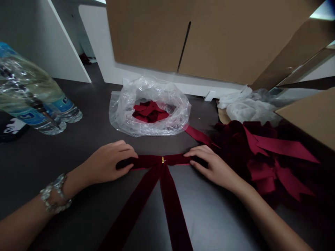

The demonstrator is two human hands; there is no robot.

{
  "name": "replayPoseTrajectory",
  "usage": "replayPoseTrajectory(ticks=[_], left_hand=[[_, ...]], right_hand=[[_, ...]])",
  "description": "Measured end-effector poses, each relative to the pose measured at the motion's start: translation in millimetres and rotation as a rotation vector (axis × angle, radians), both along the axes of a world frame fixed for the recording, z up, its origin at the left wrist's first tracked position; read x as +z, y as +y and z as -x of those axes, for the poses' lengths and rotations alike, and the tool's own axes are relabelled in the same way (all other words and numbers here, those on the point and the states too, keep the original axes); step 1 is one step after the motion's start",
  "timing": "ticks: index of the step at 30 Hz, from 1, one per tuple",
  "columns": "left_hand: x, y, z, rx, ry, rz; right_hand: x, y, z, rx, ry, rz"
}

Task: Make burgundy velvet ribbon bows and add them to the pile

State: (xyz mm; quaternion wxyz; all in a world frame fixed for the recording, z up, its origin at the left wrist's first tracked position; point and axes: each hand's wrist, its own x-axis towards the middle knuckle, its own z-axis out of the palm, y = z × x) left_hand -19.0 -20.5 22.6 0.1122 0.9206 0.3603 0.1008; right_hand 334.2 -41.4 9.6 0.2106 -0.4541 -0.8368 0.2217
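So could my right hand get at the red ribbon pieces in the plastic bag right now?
Probably yes: the mouth of the plastic bag is open and the red ribbon pieces show inside, though the right hand would likely leave the dark red ribbon first.

Brown board (222,42) towering behind the dark tabletop (94,104)! White panel (94,38) left of the board, bright light (324,10) right.

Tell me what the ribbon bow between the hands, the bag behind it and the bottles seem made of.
Ribbon bow: probably velvet, dark red; its surface looks soft and matte.
Bag: thin, clear plastic film, glossy, crinkled, catching highlights.
Bottles: likely clear plastic, shiny and see-through.
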Motion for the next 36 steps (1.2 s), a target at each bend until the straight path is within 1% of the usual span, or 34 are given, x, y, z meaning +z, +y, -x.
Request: replayPoseTrajectory(ticks=[2,5,8,11,14,17,21,25,29,31,34,36], left_hand=[[-0.1,-2,-7,0.007,-0.040,-0.044],[-5.4,-3,-21,0.020,-0.147,-0.061],[-13.1,-3,-34,0.007,-0.202,-0.031],[-17.2,-5,-38,-0.018,-0.192,-0.026],[-17.1,-7,-37,-0.074,-0.159,-0.074],[-16.8,-9,-34,-0.118,-0.124,-0.133],[-18.7,-11,-34,-0.153,-0.046,-0.274],[-20.9,-8,-38,-0.132,0.021,-0.387],[-20.7,-5,-37,-0.129,0.047,-0.394],[-18.5,-5,-33,-0.126,0.058,-0.364],[-12.9,-9,-24,-0.083,0.061,-0.290],[-9.5,-12,-20,-0.072,0.046,-0.276]], right_hand=[[5.3,-4,5,0.002,-0.025,-0.027],[8.1,-8,17,-0.037,0.023,-0.075],[1.9,-7,29,-0.016,0.090,-0.111],[-6.8,-1,34,0.032,0.098,-0.106],[-9.9,2,31,0.096,0.063,-0.097],[-7.8,1,25,0.158,0.018,-0.102],[-5.7,-2,23,0.144,-0.051,-0.123],[-6.8,-3,24,0.129,-0.100,-0.147],[-5.8,-1,20,0.129,-0.107,-0.146],[-5.5,-1,16,0.131,-0.112,-0.142],[-6.9,-3,9,0.110,-0.146,-0.151],[-8.5,-5,5,0.094,-0.173,-0.160]])
